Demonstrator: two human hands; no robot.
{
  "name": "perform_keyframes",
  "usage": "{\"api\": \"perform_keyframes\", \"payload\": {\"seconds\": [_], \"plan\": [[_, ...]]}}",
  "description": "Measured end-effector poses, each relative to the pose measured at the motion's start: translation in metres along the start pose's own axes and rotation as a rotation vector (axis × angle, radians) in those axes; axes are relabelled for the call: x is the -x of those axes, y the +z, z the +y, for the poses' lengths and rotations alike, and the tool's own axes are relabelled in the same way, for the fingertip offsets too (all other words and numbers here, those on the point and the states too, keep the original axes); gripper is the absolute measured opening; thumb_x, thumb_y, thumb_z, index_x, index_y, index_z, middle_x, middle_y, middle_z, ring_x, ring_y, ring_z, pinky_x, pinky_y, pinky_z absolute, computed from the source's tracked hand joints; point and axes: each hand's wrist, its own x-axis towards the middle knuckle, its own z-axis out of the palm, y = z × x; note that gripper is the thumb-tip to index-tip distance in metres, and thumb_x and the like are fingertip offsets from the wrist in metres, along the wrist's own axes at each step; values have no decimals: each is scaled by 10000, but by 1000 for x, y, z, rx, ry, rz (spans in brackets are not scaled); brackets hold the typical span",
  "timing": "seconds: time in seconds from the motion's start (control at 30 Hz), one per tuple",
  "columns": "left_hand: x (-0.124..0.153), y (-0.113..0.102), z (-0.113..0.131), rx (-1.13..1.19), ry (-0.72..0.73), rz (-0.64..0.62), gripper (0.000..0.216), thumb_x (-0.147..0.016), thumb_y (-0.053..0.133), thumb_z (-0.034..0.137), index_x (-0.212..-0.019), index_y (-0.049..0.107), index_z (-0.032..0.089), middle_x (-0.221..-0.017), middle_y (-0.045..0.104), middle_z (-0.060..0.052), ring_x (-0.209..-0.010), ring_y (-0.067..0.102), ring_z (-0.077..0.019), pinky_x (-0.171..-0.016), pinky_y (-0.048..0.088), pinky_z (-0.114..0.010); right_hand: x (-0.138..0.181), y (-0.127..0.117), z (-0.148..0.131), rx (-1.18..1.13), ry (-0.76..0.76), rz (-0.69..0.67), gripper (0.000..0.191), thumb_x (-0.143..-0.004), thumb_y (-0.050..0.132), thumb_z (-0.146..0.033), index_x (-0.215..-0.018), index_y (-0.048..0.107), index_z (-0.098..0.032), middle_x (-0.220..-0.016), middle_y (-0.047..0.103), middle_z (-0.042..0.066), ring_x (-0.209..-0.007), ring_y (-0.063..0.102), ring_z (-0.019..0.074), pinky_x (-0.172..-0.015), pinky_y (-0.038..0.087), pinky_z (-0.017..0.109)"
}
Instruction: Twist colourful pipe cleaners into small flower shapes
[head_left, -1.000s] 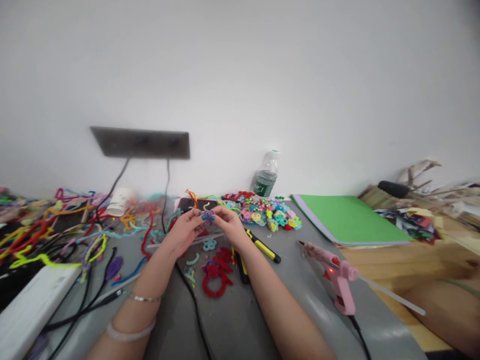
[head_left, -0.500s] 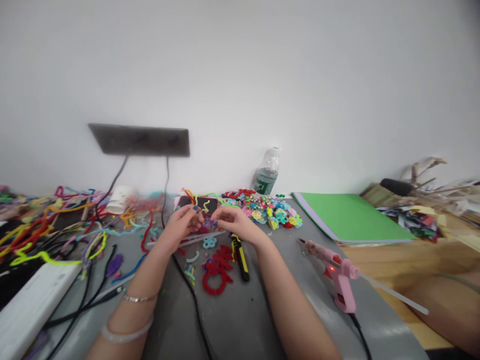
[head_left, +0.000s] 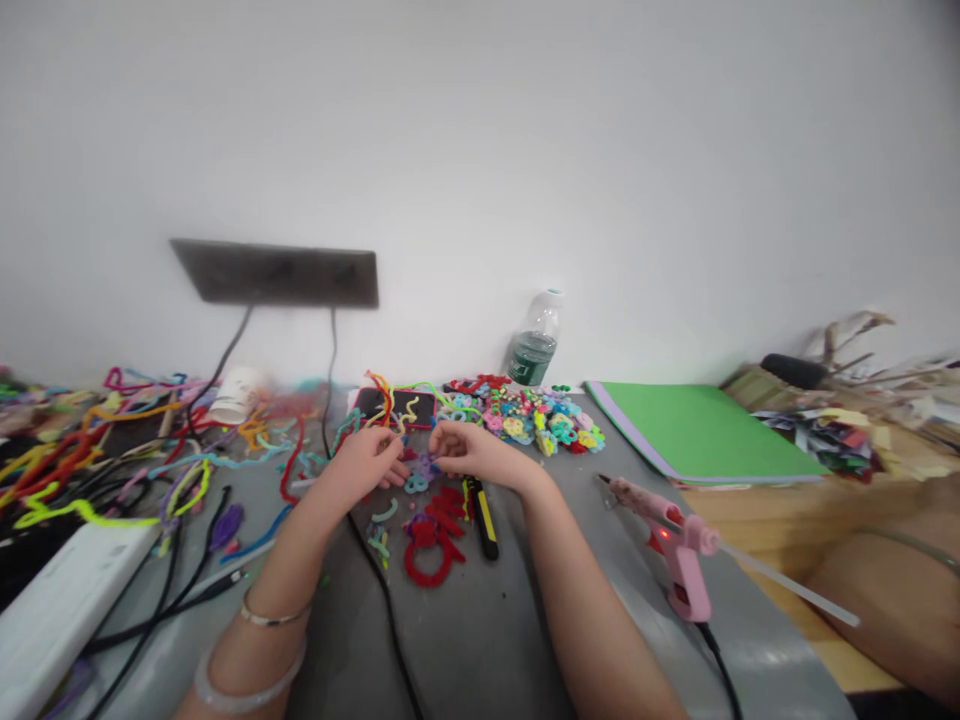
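Over the middle of the grey table, my left hand [head_left: 371,460] has its fingers bent and pressed together; what they hold, if anything, is too small to make out. Facing it, my right hand [head_left: 472,450] curves inward, thumb and fingers apart, with nothing visible in it. A purple fuzzy piece [head_left: 424,466] lies between the fingertips, and a light-blue flower shape [head_left: 415,484] is just below it. Closer to me lie a red pipe-cleaner ring [head_left: 427,580] and a black-and-yellow utility knife [head_left: 486,522]. Behind the hands is a dark phone [head_left: 367,404] with pipe cleaners across it.
A pile of small colourful flower shapes [head_left: 551,420] sits by a water bottle [head_left: 534,345]. At right are a pink glue gun [head_left: 679,545], its light on, and green sheets [head_left: 697,430]. Tangled pipe cleaners and a white power strip [head_left: 82,590] lie left. Another person's arm [head_left: 885,590] shows far right.
Both hands have come slightly lower, toward me, and the right fingers have moved apart. The purple piece and the blue flower shape show more between them. The other things stay put.
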Motion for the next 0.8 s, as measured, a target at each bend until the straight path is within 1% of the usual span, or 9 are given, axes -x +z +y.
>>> {"api": "perform_keyframes", "payload": {"seconds": [0.1,0.23,0.27,0.37,0.43,0.53,0.63,0.73,0.8], "plan": [[-2,-1,-2,-25,91,105,161,-700,692,343,-639,634,206,-636,739,-79,-603,709,-251,-538,511,-296,-4,4,4,43,-9,34,170,-733,629,-123,-889,606,-185,-660,579,-52,-601,546,106,-562,432,205],[-6,-3,-5,14,160,139,103,-672,706,304,-630,671,216,-666,736,-72,-659,691,-250,-610,511,-304,-7,9,4,123,-5,36,58,-757,623,-151,-800,656,-170,-653,617,-24,-606,556,117,-600,449,228],[-6,-4,-6,48,167,137,91,-660,716,292,-627,673,219,-658,731,-66,-659,684,-246,-616,509,-301,-7,10,3,132,-3,34,50,-769,619,-170,-787,665,-168,-653,628,-18,-595,555,118,-596,449,232],[-8,-4,-8,121,161,125,82,-638,730,266,-618,662,225,-634,715,-52,-647,667,-234,-614,500,-289,-10,14,4,144,-6,49,118,-811,588,-213,-780,691,-164,-664,655,-2,-567,551,120,-578,447,236],[-8,-5,-9,115,152,118,84,-638,725,260,-612,653,225,-627,709,-49,-642,662,-231,-608,495,-286,-12,17,5,180,-13,66,129,-806,585,-188,-788,709,-159,-672,667,4,-573,556,122,-579,446,233],[-8,-4,-8,73,164,121,85,-637,716,258,-598,647,224,-627,708,-51,-633,660,-229,-595,484,-280,-16,22,9,279,-20,83,120,-766,608,-127,-776,725,-154,-673,674,4,-604,563,126,-587,429,225],[-7,-5,-7,34,181,113,84,-638,702,263,-593,644,223,-614,702,-44,-588,649,-217,-558,463,-272,-17,25,12,339,-28,109,109,-744,633,-103,-756,727,-157,-619,634,-16,-580,525,113,-570,394,214],[-5,-6,-7,-72,184,56,83,-650,679,269,-602,641,213,-573,677,-24,-528,627,-200,-519,434,-262,-18,24,14,351,-27,129,107,-742,642,-100,-767,728,-158,-591,605,-31,-553,489,100,-557,374,207],[-3,-6,-8,-144,212,-8,44,-635,686,247,-633,658,212,-579,675,-13,-531,617,-192,-511,422,-253,-18,22,15,344,-30,126,102,-743,641,-101,-765,723,-159,-591,601,-33,-548,483,96,-547,368,203]]}}
